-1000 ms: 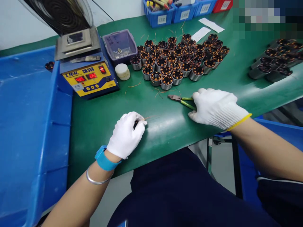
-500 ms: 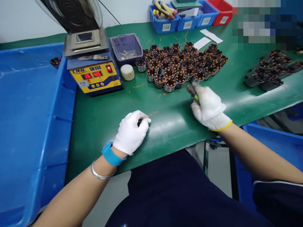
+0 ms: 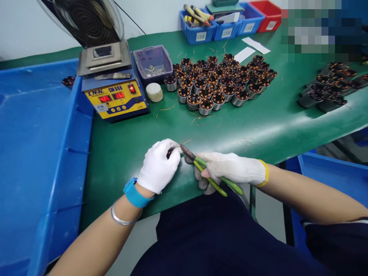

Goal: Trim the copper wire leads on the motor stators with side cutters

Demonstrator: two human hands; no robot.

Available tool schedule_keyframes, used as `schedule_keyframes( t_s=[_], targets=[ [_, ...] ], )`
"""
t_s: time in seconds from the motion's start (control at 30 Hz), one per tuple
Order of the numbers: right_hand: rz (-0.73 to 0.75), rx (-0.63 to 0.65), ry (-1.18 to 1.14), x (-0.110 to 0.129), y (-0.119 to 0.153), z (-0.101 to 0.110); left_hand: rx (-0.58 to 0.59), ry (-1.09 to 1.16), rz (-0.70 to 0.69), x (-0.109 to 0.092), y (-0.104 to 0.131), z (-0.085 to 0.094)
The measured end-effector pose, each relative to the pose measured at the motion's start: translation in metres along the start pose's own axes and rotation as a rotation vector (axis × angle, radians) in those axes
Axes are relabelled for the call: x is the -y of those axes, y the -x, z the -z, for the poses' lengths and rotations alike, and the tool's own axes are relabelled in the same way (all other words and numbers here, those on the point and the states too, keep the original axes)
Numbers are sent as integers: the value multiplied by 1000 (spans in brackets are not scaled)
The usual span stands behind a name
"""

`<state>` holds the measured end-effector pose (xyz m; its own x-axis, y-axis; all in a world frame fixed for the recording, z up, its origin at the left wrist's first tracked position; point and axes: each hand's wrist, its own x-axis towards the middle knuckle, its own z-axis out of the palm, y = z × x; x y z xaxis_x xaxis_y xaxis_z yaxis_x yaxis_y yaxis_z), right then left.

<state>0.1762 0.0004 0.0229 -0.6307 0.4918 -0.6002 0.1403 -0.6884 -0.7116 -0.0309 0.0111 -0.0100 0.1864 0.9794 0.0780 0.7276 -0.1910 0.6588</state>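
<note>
My left hand (image 3: 159, 165), in a white glove, is closed around a motor stator (image 3: 169, 152); only a dark bit of its inside with copper shows, the rest is hidden by the glove. Thin copper wire (image 3: 187, 141) sticks out beyond the fingertips. My right hand (image 3: 227, 168), gloved too, grips green-handled cutting pliers (image 3: 188, 152). Their dark jaws reach to the left fingertips, close by the wire; whether they touch it I cannot tell. Further back on the green table (image 3: 120, 153) stand several stators (image 3: 206, 106) with copper windings, packed close together.
A yellow-blue soldering-pot unit (image 3: 117, 101) stands at the back left, beside a white round tub (image 3: 154, 92) and a purple bin (image 3: 152, 78). Blue trough (image 3: 64, 153) lies left. More stators (image 3: 330, 100) sit at right. Blue boxes (image 3: 198, 36) and a red box (image 3: 267, 19) line the back.
My right hand has come left and toward me from near the stator group, bringing the pliers to the left fingertips. Wire scraps now lie where it was nearby. My left hand stays almost still.
</note>
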Motion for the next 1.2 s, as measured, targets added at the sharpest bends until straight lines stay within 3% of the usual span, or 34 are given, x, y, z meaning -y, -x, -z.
schedule_keyframes(
  t_s=[0.27, 0.37, 0.47, 0.6, 0.67, 0.73, 0.8, 0.87, 0.97, 1.03, 1.1, 1.2],
  targets=[
    [10, -54, 182, 2, -7, -5, -4, -65, -29, 1, 0, 0],
    [10, -82, 354, 4, -7, -5, 9, -38, -24, -1, 1, 1],
    [98, -213, 770, 9, -1, -3, -47, 154, 55, 0, 1, 5],
    [193, -533, 1454, 12, 7, -3, -279, 522, 161, 17, -8, 11],
    [182, -645, 1663, 12, 5, -7, -317, 602, 212, 27, -15, 13],
    [281, -694, 1754, 14, -5, -13, -312, 637, 239, 34, -20, 13],
    [488, -667, 1746, 17, -20, -24, -316, 648, 238, 36, -23, 13],
    [669, -553, 1715, 21, -38, -34, -334, 651, 244, 35, -23, 13],
    [754, -393, 1729, 26, -54, -40, -388, 676, 259, 31, -23, 14],
    [796, -436, 1685, 25, -48, -30, -400, 677, 283, 26, -24, 15],
    [823, -585, 1569, 18, -29, -5, -397, 694, 314, 22, -24, 16],
    [707, -1011, 1363, 4, 13, 61, -363, 707, 329, 15, -24, 16]
  ],
)
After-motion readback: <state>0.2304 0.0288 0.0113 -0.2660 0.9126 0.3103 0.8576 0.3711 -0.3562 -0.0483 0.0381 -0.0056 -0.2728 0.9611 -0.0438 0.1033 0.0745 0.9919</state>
